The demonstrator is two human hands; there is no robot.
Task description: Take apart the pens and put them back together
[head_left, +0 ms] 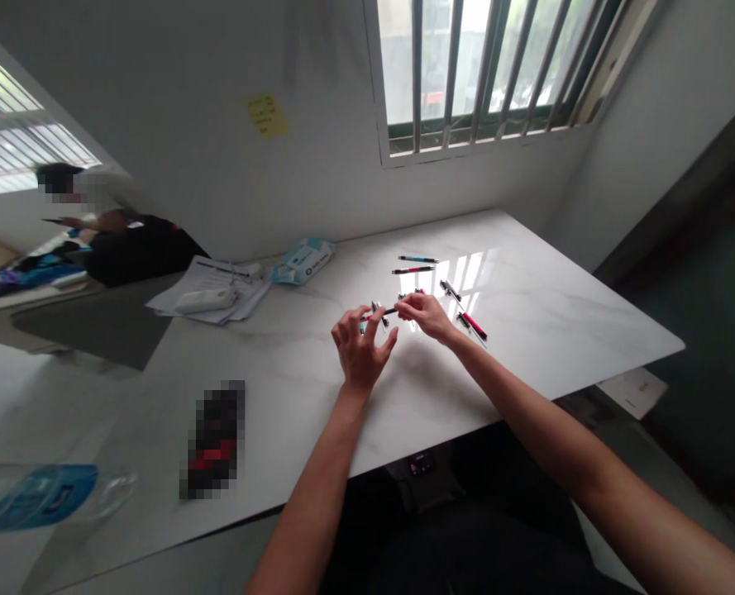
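My right hand [427, 317] is closed, its thumb and fingertips pinching one end of a slim black pen [391, 311]. The pen points left, toward my left hand [360, 351]. That hand is open over the table, with its thumb held apart and its fingers curved around the pen's far end; whether they touch it is hard to see. Small pen parts [379, 314] lie behind the left fingers, partly hidden. To the right are a red pen barrel [473, 326] and a black-and-silver pen piece [450, 290]. Farther back rest a teal pen [419, 259] and a red pen [412, 270].
On the white marbled table [293, 364] are a wipes packet [303, 261], papers [243, 307] with a white device [206, 299], and a blurred dark object [213, 438]. A clear bottle with blue label [45, 496] lies front left. Another person [112, 215] sits far left.
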